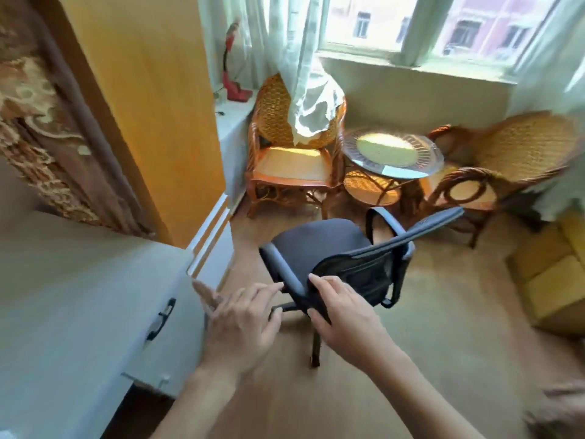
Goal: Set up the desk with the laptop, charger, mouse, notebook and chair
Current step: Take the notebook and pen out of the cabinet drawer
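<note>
A black office chair [319,245] with a mesh back and grey armrests stands on the wooden floor, right of the pale desk [63,296]. My right hand [343,315] grips the top edge of its backrest. Just beside the backrest's left corner, my left hand [243,321] has its fingers spread, fingertips touching or nearly touching the frame. Laptop, charger, mouse and notebook are out of sight.
The desk has a drawer with a dark handle [161,318] facing the chair. Behind stand two wicker chairs [291,144] and a round glass-top table [392,150] under the window. Cardboard boxes [550,274] sit at the right. A yellow wardrobe [142,99] rises at the left.
</note>
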